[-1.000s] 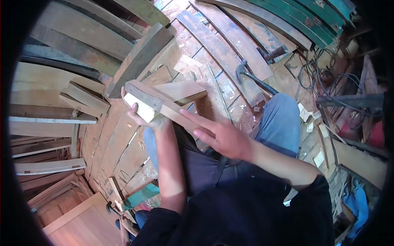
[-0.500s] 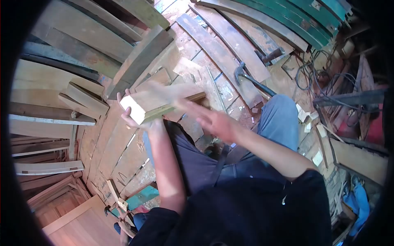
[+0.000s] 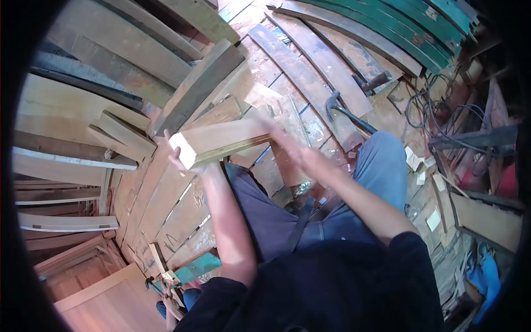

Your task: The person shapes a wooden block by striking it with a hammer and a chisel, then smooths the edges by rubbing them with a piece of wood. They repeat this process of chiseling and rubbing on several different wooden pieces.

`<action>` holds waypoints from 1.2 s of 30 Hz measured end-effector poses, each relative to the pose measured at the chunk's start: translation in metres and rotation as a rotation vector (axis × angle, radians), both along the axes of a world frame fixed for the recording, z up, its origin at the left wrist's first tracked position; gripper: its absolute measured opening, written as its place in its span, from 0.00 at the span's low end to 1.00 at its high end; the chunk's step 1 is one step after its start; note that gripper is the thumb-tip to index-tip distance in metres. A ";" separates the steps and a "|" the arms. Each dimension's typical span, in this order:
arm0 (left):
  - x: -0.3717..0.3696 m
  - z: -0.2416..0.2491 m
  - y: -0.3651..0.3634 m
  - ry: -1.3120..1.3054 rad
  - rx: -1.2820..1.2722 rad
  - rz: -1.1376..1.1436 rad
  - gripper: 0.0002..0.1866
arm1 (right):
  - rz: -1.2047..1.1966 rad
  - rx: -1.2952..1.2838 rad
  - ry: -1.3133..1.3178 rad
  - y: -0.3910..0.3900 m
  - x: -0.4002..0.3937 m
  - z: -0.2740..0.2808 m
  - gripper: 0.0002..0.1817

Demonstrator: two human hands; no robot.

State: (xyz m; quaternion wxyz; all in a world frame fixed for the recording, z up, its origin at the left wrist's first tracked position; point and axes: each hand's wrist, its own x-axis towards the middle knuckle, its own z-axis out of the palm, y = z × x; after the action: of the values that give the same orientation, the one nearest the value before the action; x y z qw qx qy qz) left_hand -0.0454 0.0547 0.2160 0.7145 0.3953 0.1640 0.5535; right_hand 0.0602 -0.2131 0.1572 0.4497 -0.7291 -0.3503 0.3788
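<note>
A thick pale wooden block point(image 3: 227, 138) lies tilted above my lap, its white end facing left. My left hand point(image 3: 178, 155) grips it from below near that end, with fingertips showing around the edge. At the block's far right end is my right hand point(image 3: 293, 149), its fingers stretched out and smeared by motion; whether they touch the wood I cannot tell. Beneath, part of a brown board point(image 3: 289, 166) shows between my legs.
A hammer point(image 3: 348, 113) rests across planks point(image 3: 301, 72) beyond my right knee. Stacked boards point(image 3: 121, 50) stand at upper left, green slats point(image 3: 387, 27) at upper right, cables point(image 3: 417, 108) at right. Another person's hands point(image 3: 170, 296) show at lower left.
My right hand has moved toward the block's far right end, off its upper face. The view has shifted slightly, and the block remains in my left hand.
</note>
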 end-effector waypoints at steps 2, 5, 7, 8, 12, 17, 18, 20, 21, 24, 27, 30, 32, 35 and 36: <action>0.001 -0.002 0.002 -0.070 -0.029 -0.062 0.35 | -0.031 0.008 -0.083 0.012 -0.008 -0.011 0.28; 0.003 0.011 -0.011 -0.015 -0.052 -0.043 0.34 | -0.010 0.123 -0.015 0.029 -0.032 0.088 0.29; 0.003 0.008 -0.007 -0.055 -0.139 -0.013 0.34 | 0.102 0.021 -0.046 0.039 -0.042 0.139 0.30; -0.003 -0.001 0.004 -0.057 -0.152 -0.022 0.34 | 0.133 -0.034 -0.056 0.042 -0.040 0.145 0.29; -0.002 0.007 -0.001 -0.010 -0.122 0.095 0.34 | -0.126 0.341 -0.155 0.042 -0.033 0.036 0.28; 0.000 0.006 0.000 0.047 -0.056 -0.006 0.35 | -0.050 -0.175 -0.132 0.020 -0.008 0.028 0.26; 0.003 0.010 -0.007 0.065 -0.077 0.038 0.35 | -0.061 -0.069 -0.022 0.029 -0.023 0.039 0.26; 0.008 0.019 -0.017 0.030 -0.132 0.036 0.35 | -0.055 0.188 -0.051 0.040 -0.047 0.095 0.27; 0.009 0.022 -0.016 0.006 -0.152 0.039 0.35 | 0.046 0.019 0.018 0.040 -0.045 0.134 0.28; 0.006 0.017 -0.012 0.020 -0.165 0.053 0.35 | -0.021 0.136 -0.020 0.039 -0.042 0.108 0.29; 0.002 0.012 -0.005 0.039 -0.115 0.010 0.34 | -0.159 0.023 -0.115 0.010 -0.025 0.024 0.30; 0.019 0.029 -0.022 0.076 -0.064 -0.004 0.34 | -0.133 -0.296 -0.172 -0.018 0.003 -0.035 0.33; 0.029 0.037 -0.036 0.081 -0.047 -0.034 0.33 | -0.102 -0.354 -0.121 -0.017 0.010 -0.044 0.34; 0.049 0.038 -0.048 0.057 0.177 -0.072 0.30 | 0.048 -0.402 -0.092 -0.020 0.016 -0.082 0.36; 0.049 0.038 -0.051 0.043 0.175 -0.156 0.27 | 0.112 -0.410 -0.095 -0.022 0.023 -0.094 0.37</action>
State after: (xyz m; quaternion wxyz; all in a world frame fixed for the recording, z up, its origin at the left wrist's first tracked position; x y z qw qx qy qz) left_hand 0.0034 0.0036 0.2536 0.7144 0.4796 0.0990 0.4999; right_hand 0.0834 -0.2352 0.0630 0.2534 -0.8018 -0.3266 0.4315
